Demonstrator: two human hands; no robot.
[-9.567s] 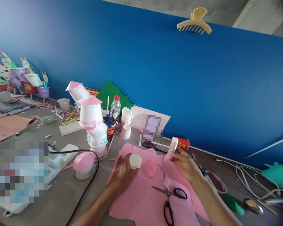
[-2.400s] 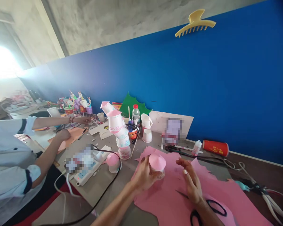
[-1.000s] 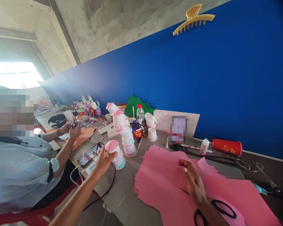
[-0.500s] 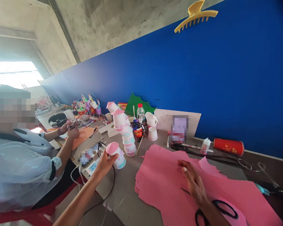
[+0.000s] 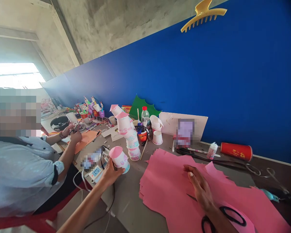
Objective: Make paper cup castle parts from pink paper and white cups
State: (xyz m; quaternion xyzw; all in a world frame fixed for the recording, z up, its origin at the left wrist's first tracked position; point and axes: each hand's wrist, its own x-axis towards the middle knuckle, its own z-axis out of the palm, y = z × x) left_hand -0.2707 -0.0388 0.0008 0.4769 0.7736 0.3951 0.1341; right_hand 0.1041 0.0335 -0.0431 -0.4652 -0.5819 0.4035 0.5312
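Note:
My left hand is around the near side of a paper cup stack, thumb low at its front and fingers at its left. The stack has pink and teal drawn patterns and a pink paper cone on top. My right hand lies open with loosely bent fingers on a pile of pink paper, holding nothing. Black-handled scissors lie on the paper, partly hidden under my right wrist. Behind the left-hand stack stands a leaning column of decorated paper cups, with more cone-topped cups at its top.
To the left a person holds scissors over orange paper. A power strip with cables lies beside my left hand. Further back are plain cups, a bottle, a glue bottle and a red cup on its side.
My left hand has slid down the paper cup stack, its thumb now near the base. The stack stands about where it was. My right hand has stayed on the pink paper.

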